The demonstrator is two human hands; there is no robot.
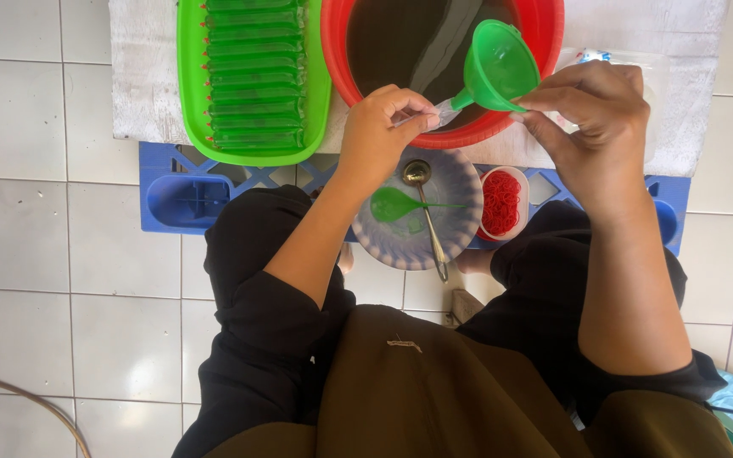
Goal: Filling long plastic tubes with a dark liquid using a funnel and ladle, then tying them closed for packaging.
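My right hand [591, 114] holds a green funnel [495, 68] by its rim, tilted over the red basin [545, 34] of dark liquid. My left hand [383, 127] pinches a thin clear plastic sleeve [444, 111] at the funnel's spout. Below the hands sits a patterned plate [460, 182] with a metal ladle [424, 203] and a green scoop [394, 204] lying on it. Beside the plate a small white bowl [502, 203] holds red rubber bands.
A green tray [187, 76] at the back left carries several filled green tubes in a row. Tray and basin rest on a white board [142, 93] over a blue crate [180, 199]. White tiled floor surrounds it; my dark-clothed knees flank the plate.
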